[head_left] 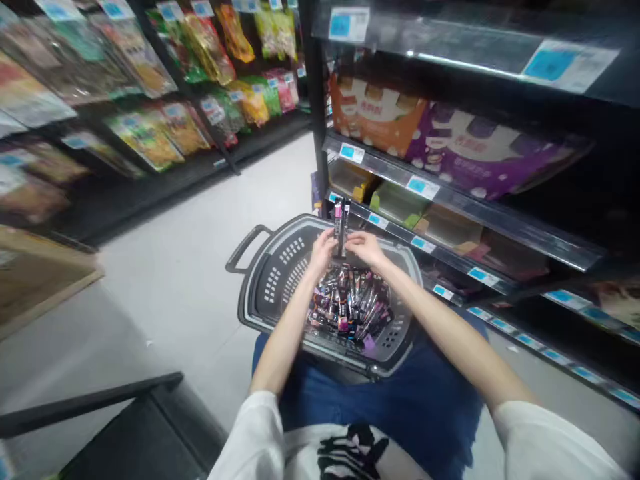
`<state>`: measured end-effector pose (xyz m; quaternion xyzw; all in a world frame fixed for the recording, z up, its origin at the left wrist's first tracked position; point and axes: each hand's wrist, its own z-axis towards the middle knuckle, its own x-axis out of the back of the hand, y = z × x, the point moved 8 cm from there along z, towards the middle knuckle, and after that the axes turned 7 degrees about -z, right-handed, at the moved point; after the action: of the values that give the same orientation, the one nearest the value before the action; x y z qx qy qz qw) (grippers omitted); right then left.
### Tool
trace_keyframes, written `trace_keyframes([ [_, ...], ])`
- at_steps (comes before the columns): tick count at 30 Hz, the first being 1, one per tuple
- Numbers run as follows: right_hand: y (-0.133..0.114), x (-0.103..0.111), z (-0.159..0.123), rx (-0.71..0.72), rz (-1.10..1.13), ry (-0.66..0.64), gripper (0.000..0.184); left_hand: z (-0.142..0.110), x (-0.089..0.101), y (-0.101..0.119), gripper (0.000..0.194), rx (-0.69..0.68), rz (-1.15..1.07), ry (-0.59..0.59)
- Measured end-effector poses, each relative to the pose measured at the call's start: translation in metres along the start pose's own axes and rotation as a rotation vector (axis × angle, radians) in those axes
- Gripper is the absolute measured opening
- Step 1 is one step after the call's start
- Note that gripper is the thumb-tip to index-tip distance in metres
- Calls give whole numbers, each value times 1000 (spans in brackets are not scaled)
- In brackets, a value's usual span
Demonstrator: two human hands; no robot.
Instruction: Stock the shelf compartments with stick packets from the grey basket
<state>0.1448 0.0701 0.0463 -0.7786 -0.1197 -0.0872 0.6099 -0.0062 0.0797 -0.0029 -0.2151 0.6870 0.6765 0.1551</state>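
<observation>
Over a dark grey shopping basket (270, 280), both my hands are closed at fingertip level. My left hand (323, 251) pinches a slim black stick packet (338, 215) with a pink patch, standing upright. Close beside it, my right hand (367, 248) grips another slim black stick packet (346, 212). The two packets stand side by side, and their print is too small to read. Below my hands, a loose heap of small shiny stick packets (345, 303), black with purple and pink parts, lies in the basket. My forearms cover part of the basket's rim.
Shelves with orange and purple boxes (380, 113) and clear-fronted bins (400, 200) stand close on the right. Bagged snacks (150, 137) hang and lie on racks at the left. A cardboard box (45, 280) and a black frame (125, 427) are on the left floor.
</observation>
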Motion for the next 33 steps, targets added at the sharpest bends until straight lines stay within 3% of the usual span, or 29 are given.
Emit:
trace_keyframes([
  [10, -3, 0, -1, 14, -3, -1, 18, -3, -4, 2, 51, 37, -11, -40],
  [23, -13, -3, -10, -2, 16, -26, 24, 3, 6, -1, 57, 30, 6, -4],
  [28, -16, -2, -11, 65, -42, -50, 33, -2, -5, 7, 64, -45, 117, -154],
  [33, -12, 3, -5, 175, -80, 21, 28, -15, -28, 20, 42, -156, 303, -366],
])
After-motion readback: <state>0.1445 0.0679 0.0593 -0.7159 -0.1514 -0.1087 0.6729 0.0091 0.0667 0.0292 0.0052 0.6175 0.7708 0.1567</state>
